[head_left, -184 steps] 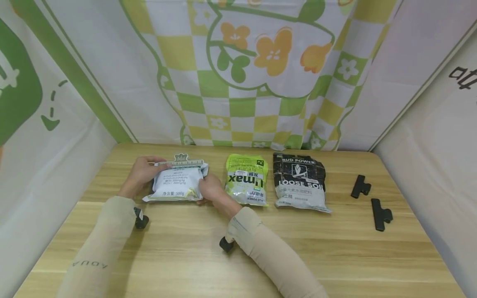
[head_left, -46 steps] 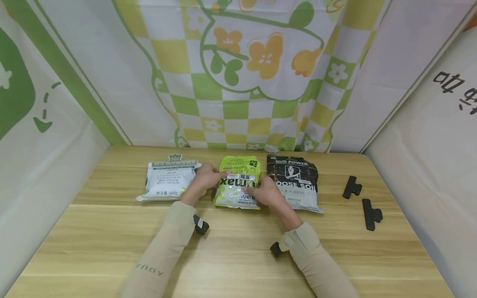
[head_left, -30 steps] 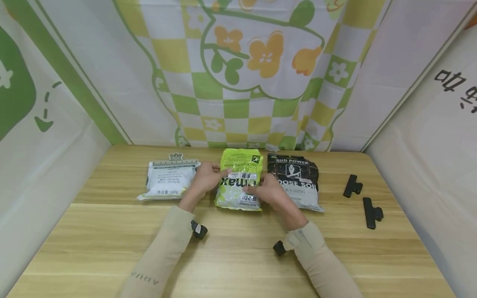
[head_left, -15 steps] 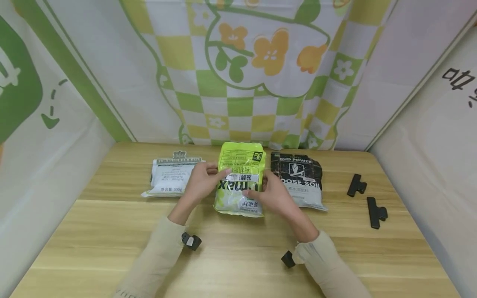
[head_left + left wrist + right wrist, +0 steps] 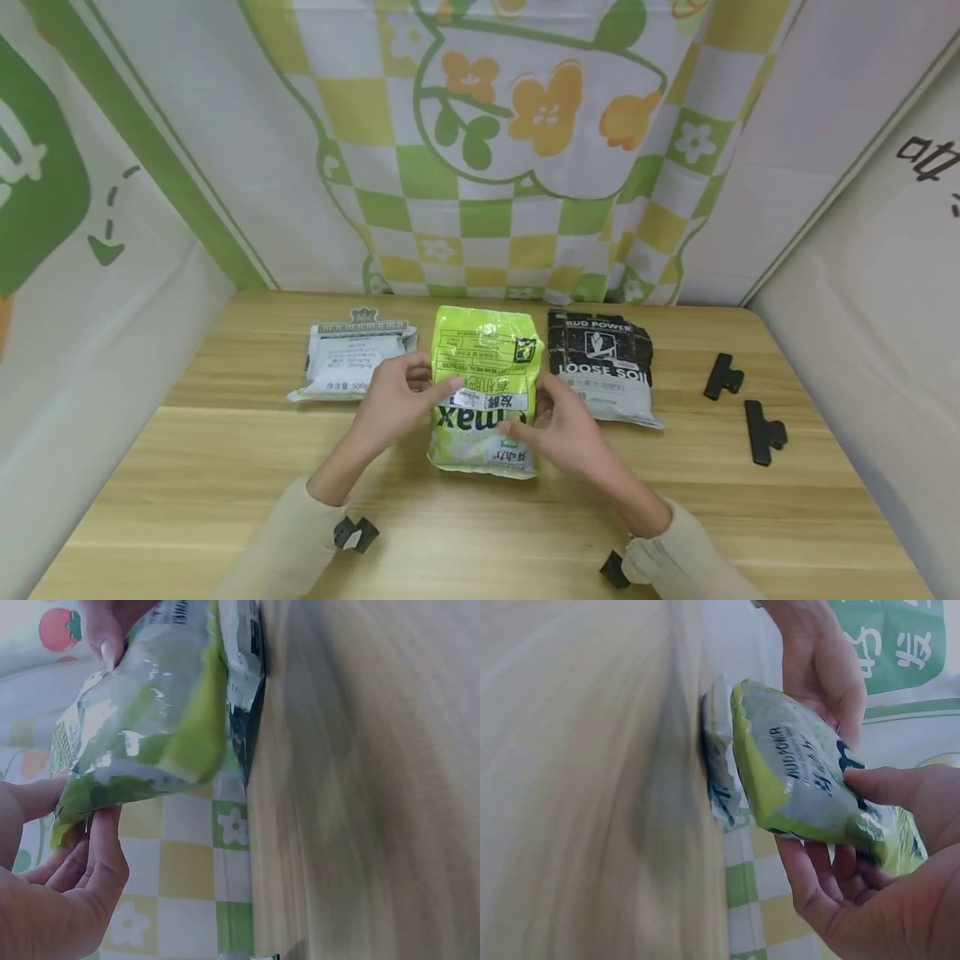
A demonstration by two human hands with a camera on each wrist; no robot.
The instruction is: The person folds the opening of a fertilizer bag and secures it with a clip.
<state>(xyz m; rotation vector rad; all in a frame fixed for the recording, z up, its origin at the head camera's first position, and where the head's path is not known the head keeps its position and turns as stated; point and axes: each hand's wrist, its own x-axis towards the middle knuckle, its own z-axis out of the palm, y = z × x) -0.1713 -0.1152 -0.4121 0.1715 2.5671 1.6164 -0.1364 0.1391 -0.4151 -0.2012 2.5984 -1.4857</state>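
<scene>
A lime-green and white fertilizer bag (image 5: 483, 392), its big lettering upside down in the head view, is held up off the table between both hands. My left hand (image 5: 393, 400) grips its left edge, thumb on the front and fingers behind. On the right edge my right hand (image 5: 566, 425) grips it the same way. Both wrist views show the green bag (image 5: 150, 712) tilted above the wood, with fingers (image 5: 810, 881) curled under its side. Behind my left hand lies a white bag (image 5: 348, 362) with a crown-topped clip (image 5: 364, 323) along its upper edge.
A black and grey LOOSE SOIL bag (image 5: 603, 367) lies to the right, partly behind my right hand. Two black clips (image 5: 723, 377) rest farther right on the wooden table (image 5: 187, 467). A checked curtain (image 5: 510, 208) hangs behind the table's far edge.
Both hands have left the white bag and taken hold of the green bag. They have lifted it and brought it closer to the body. The other bags and black clips stay put.
</scene>
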